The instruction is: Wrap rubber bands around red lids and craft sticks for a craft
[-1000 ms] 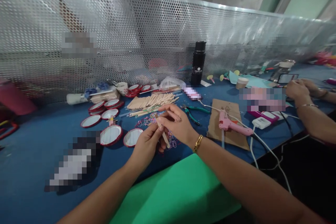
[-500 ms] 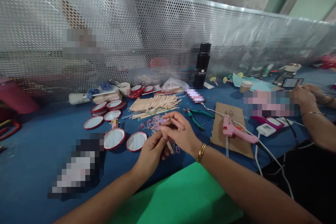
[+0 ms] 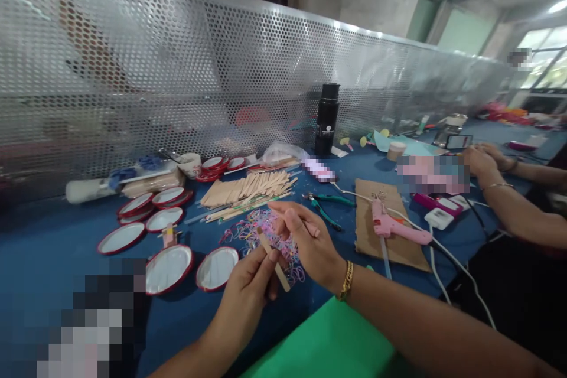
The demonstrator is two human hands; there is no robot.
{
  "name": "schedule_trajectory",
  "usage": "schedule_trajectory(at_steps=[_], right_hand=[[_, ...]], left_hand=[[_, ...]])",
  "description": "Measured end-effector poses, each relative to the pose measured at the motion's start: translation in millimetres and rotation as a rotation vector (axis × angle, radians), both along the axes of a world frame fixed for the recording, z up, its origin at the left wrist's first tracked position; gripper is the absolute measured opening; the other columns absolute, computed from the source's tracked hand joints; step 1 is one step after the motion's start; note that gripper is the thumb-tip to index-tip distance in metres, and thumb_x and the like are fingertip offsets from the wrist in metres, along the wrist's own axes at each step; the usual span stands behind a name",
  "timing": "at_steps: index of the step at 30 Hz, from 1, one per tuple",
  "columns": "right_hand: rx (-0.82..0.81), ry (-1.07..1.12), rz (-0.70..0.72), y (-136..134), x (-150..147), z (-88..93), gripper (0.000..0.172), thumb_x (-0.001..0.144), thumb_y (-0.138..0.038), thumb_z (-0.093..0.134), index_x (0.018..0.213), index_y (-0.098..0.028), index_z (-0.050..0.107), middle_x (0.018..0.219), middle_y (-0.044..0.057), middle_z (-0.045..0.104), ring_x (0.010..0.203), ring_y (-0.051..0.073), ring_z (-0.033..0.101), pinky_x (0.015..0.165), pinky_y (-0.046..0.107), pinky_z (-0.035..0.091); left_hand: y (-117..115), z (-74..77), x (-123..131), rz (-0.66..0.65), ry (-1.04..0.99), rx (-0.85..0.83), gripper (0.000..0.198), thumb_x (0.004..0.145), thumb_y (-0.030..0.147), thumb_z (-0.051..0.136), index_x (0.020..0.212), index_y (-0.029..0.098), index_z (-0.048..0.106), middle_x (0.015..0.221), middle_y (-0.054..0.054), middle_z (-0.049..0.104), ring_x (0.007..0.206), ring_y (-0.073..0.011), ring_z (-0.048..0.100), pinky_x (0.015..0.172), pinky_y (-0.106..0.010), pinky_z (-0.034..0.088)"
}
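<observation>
My left hand (image 3: 250,283) pinches a flat wooden craft stick (image 3: 280,271), tilted with its upper end toward my right hand. Just to the right, my right hand (image 3: 312,242) is curled, thumb near the index finger. A small tan end shows between its fingers, and I cannot make out what it is. Below and behind both hands lies a pile of small coloured rubber bands (image 3: 252,225) on the blue table. More craft sticks (image 3: 248,188) are heaped just beyond it. Green cutters (image 3: 325,209) lie right of the pile.
Red-rimmed round lids (image 3: 169,269) lie at left. A pink glue gun (image 3: 398,227) rests on cardboard (image 3: 365,242), with white cables alongside. A black flask (image 3: 326,121) stands by the perforated metal screen (image 3: 274,59). Another person's hands (image 3: 482,162) are at right. Green sheet (image 3: 328,339) is in front.
My hands have drawn apart, and the craft stick now shows more fully in my left hand. The view has turned rightward, shifting the table items left.
</observation>
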State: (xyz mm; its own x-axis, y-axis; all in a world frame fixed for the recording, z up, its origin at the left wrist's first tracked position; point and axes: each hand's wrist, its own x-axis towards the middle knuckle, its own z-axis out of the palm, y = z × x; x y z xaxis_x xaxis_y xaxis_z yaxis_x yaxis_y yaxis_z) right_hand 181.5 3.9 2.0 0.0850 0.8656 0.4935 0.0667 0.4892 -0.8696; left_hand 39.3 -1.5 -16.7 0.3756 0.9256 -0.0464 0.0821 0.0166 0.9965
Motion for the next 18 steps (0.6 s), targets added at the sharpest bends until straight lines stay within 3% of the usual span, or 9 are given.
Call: schedule_trajectory(at_steps=[5, 10, 13, 18], right_hand=[[-0.050, 0.060, 0.006, -4.2, -0.8, 6.2, 0.018, 0.090, -0.031, 0.057, 0.105, -0.025, 0.064, 0.078, 0.000, 0.064, 0.075, 0.016, 0.064, 0.072, 0.029, 0.053], [-0.002, -0.035, 0.023, -9.1, -0.7, 6.9, 0.013, 0.084, -0.022, 0.059, 0.094, -0.024, 0.067, 0.089, 0.001, 0.068, 0.079, 0.016, 0.064, 0.072, 0.029, 0.053], [0.009, -0.058, 0.025, -10.6, -0.1, 8.3, 0.011, 0.085, -0.022, 0.058, 0.088, -0.024, 0.068, 0.082, -0.001, 0.068, 0.074, 0.014, 0.064, 0.069, 0.027, 0.053], [-0.014, -0.092, -0.071, -8.1, -1.2, 11.1, 0.006, 0.083, -0.026, 0.065, 0.087, -0.021, 0.065, 0.077, -0.001, 0.066, 0.068, 0.013, 0.063, 0.063, 0.025, 0.051]], left_hand=[[6.1, -6.8, -3.0, 0.012, -0.057, -0.067, 0.051, 0.073, 0.071, 0.062, 0.065, 0.021, 0.059, 0.044, 0.005, 0.047, 0.038, -0.0081, 0.035, 0.037, -0.020, 0.022], [8.6, -11.6, -4.5, -0.003, -0.110, -0.088, 0.047, 0.074, 0.067, 0.064, 0.070, 0.021, 0.062, 0.048, 0.002, 0.057, 0.040, -0.0104, 0.047, 0.036, -0.020, 0.032], [7.9, -9.5, -4.1, -0.022, -0.118, -0.097, 0.043, 0.074, 0.065, 0.065, 0.077, 0.022, 0.063, 0.046, 0.003, 0.056, 0.039, -0.0111, 0.047, 0.035, -0.019, 0.033], [4.9, -0.4, -2.7, -0.031, -0.056, -0.100, 0.038, 0.080, 0.058, 0.062, 0.073, 0.020, 0.060, 0.045, 0.005, 0.055, 0.037, -0.0079, 0.043, 0.036, -0.017, 0.030]])
